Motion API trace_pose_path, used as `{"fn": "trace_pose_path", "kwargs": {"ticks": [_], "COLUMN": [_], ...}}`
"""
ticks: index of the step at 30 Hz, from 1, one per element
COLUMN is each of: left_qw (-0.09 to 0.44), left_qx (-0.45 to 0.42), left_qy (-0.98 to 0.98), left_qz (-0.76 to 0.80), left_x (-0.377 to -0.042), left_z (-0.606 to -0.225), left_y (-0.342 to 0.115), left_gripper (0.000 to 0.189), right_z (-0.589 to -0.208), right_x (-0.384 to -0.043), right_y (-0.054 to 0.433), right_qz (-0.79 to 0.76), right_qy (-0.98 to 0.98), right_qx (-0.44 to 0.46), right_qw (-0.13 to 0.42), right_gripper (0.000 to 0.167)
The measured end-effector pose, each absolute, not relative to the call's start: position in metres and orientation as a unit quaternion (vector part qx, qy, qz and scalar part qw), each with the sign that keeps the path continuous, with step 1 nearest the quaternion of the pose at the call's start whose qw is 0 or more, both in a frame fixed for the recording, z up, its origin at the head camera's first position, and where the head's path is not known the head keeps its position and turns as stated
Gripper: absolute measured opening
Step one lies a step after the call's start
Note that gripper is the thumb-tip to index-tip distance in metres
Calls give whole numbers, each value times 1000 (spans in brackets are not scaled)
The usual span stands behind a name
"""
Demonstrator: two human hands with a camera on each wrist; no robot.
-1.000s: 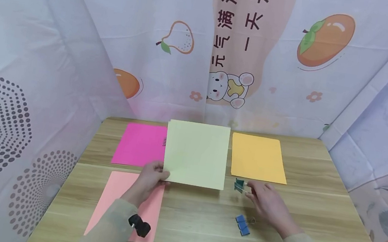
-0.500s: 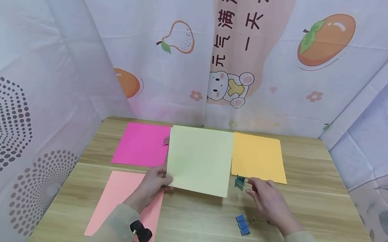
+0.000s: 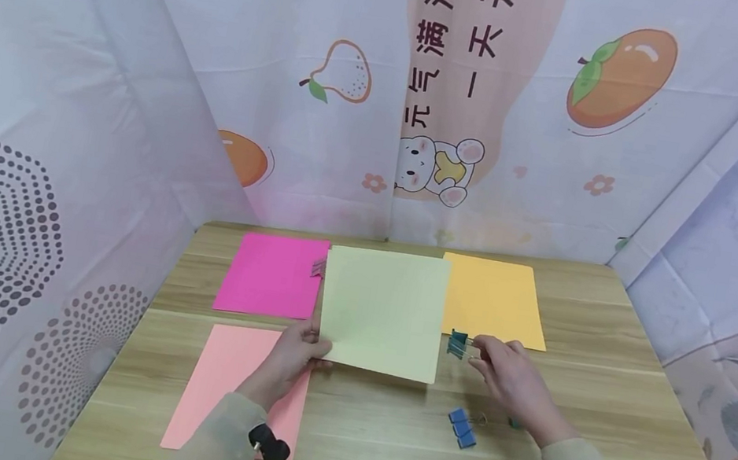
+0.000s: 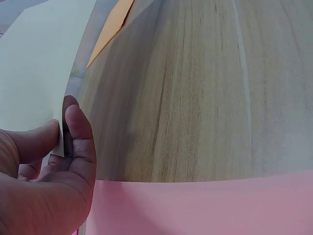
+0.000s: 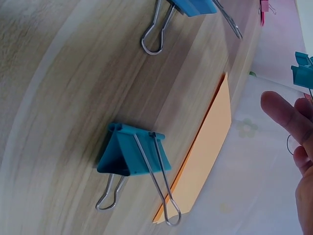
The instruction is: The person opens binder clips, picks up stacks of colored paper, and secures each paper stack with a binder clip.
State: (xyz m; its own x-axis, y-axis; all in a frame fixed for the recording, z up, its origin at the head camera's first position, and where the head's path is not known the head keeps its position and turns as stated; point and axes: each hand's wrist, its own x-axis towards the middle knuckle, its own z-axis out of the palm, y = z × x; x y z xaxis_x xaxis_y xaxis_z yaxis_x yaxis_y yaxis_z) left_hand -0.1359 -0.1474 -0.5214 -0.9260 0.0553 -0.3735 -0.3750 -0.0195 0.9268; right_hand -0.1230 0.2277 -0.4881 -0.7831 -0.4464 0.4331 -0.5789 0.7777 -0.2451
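My left hand [image 3: 293, 354] pinches the lower left corner of a pale yellow-green stack of paper [image 3: 383, 312], thumb on top and fingers beneath. The paper [image 4: 39, 63] is lifted above the tabletop, tilted. My right hand [image 3: 510, 374] pinches a teal binder clip [image 3: 458, 344] by its wire handles, just right of the paper's right edge and apart from it. In the right wrist view this clip [image 5: 303, 71] shows only in part at the frame edge. A second teal binder clip [image 5: 132, 152] stands on the table, mostly hidden by my right wrist in the head view.
A blue binder clip [image 3: 463, 428] lies in front of my right hand. Orange paper [image 3: 494, 300] lies at the back right. Magenta paper [image 3: 272, 275] with a pink binder clip [image 3: 318, 267] on its edge lies at the back left, light pink paper [image 3: 224, 383] nearer on the left.
My left hand has brought the yellow-green paper rightward and down toward me, uncovering the pink clip. My right hand stays nearly in place; the teal clip in it has turned slightly.
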Motion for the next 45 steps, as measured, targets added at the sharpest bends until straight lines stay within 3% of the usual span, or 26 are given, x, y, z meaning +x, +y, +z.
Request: {"fn": "trace_pose_path", "kwargs": {"ticks": [8, 21, 45], "left_qw": [154, 166, 167], "left_qx": [-109, -90, -75], "left_qy": [677, 672, 677], "left_qz": [712, 716, 713], "left_x": [-134, -130, -128], "left_z": [-526, -527, -527], "left_y": [-147, -148, -149], "left_gripper": [26, 27, 25], "right_z": [-488, -487, -473], "right_x": [-125, -125, -123], "right_y": [228, 229, 227], "right_qz": [205, 225, 284], "right_qy": [-918, -924, -938], "right_qx": [279, 261, 199], "right_qw": [193, 163, 30], "right_gripper": [29, 26, 22]}}
